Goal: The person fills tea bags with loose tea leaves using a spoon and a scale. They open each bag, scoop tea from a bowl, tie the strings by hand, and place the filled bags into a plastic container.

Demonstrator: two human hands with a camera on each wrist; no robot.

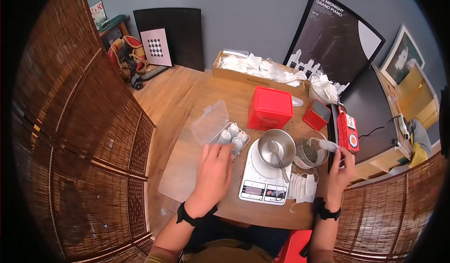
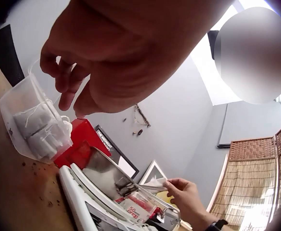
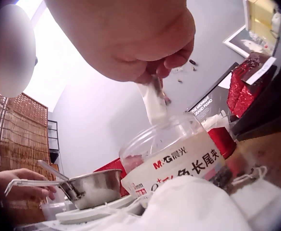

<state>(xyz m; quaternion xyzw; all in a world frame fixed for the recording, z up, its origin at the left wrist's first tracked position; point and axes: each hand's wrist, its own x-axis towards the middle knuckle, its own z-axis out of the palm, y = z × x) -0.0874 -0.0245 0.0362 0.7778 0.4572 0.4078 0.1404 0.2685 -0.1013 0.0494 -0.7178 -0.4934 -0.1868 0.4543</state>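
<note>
My left hand (image 1: 214, 175) hovers at the near edge of a clear plastic box (image 1: 209, 123) with its lid raised; its fingers hang loosely with nothing between them. Several filled white pouches (image 2: 34, 119) sit in that box. My right hand (image 1: 342, 170) pinches a small white drawstring bag (image 3: 153, 103) by one end, over a clear round tub (image 3: 164, 166) of dried green leaves (image 1: 308, 151). Between the hands, a steel pan (image 1: 265, 159) with a spoon (image 1: 274, 147) in it rests on a white kitchen scale (image 1: 250, 188).
Flat white bags (image 1: 302, 187) lie right of the scale. Behind stand a red canister (image 1: 269, 110), a smaller open red box (image 1: 317, 115) and a cardboard box (image 1: 255, 81) of white bags. A red foil packet (image 1: 348, 130) stands at the right. Woven screens (image 1: 84, 136) flank the table.
</note>
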